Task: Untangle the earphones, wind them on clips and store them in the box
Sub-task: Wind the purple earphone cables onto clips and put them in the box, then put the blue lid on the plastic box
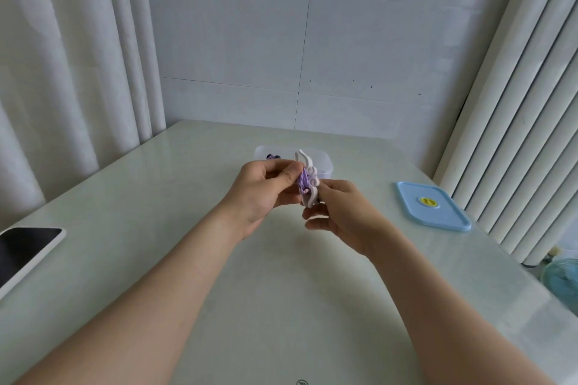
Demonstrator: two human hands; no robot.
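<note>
A white ornate clip [309,172] is held upright above the table centre, with purple earphone cord [302,182] wound round its middle. My left hand [266,194] pinches the cord and the clip's left side with thumb and curled fingers. My right hand [337,212] grips the clip's lower end from the right. Behind them stands a clear plastic box [325,162], partly hidden by the hands; something dark purple [272,156] lies inside at its left.
A light blue box lid [433,206] with a yellow sticker lies at the right. A white-framed tablet [26,248] with a dark screen sits at the left table edge. Curtains hang on both sides. A small blue fan [563,281] stands beyond the right edge.
</note>
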